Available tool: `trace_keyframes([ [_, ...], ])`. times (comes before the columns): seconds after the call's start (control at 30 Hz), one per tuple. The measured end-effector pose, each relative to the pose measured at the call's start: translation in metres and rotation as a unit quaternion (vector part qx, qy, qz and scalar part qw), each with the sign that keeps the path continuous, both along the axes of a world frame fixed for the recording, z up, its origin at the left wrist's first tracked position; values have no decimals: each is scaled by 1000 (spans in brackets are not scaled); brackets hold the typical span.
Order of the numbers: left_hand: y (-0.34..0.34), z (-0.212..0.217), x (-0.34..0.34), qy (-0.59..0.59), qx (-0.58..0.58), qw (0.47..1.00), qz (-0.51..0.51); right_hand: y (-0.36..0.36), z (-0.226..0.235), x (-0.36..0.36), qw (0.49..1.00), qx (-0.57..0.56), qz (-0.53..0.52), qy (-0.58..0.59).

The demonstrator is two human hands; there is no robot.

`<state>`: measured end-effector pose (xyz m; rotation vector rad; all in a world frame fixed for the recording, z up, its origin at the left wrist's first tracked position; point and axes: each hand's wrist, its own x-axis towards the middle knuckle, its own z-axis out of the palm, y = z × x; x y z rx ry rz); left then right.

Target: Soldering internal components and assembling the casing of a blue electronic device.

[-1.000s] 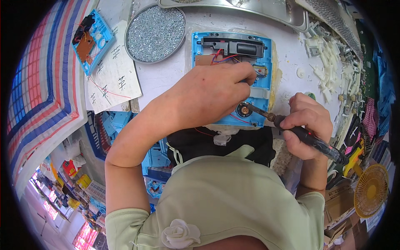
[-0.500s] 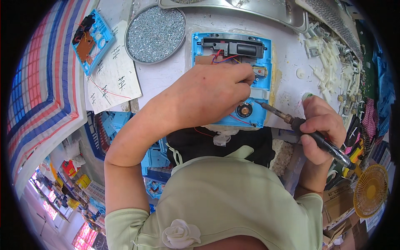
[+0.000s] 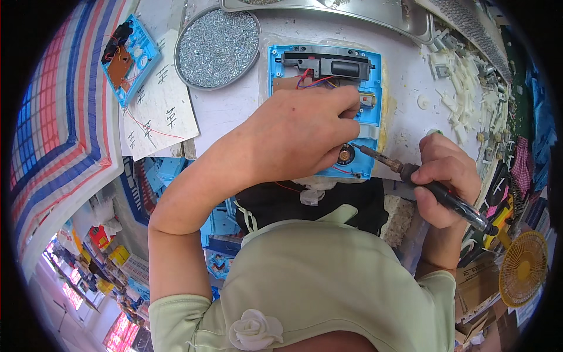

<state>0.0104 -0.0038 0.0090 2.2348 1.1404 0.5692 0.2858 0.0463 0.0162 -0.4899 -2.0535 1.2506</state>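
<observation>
A blue plastic casing (image 3: 377, 126) lies open in front of me on the white table. My left hand (image 3: 299, 132) reaches across it with the fingers curled down and pressed together; what they pinch, if anything, is hidden beneath them. Gripped in my right hand (image 3: 448, 176) is a soldering iron (image 3: 389, 163), its tip just beside the small round speaker (image 3: 346, 154) near my left fingertips. A black mechanism (image 3: 340, 66) sits along the casing's far side, with red and blue wires (image 3: 321, 83) below it. Part of a brown circuit board (image 3: 287, 84) shows above my left hand.
At the far left, a second blue casing (image 3: 141, 51) with wires lies on a handwritten sheet (image 3: 173, 102). A round tray (image 3: 258, 50) holds small metal pieces. White plastic parts (image 3: 460, 94) are heaped at the right, below a metal tray (image 3: 387, 20). A yellow fan (image 3: 524, 268) stands lower right.
The soldering iron's tip has shifted slightly left, closer to my left fingertips and the speaker. My right hand has moved a little left with it. My left hand is almost unchanged.
</observation>
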Motion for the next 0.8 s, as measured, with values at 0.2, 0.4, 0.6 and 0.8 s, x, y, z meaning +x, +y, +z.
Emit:
trace_keyframes([
  [0.2,0,-2,-3,-30,-16,999,2,-1,0,1,1000,-1,-7,7],
  [0.4,0,-2,-2,-33,-10,999,4,0,-2,-1,1000,-5,1,7],
  [0.6,1,-1,0,-19,-2,1000,-4,-1,-3,-2,1000,0,9,0],
  [0.8,2,4,2,8,-15,1000,-10,0,-5,-6,1000,1,18,-4],
])
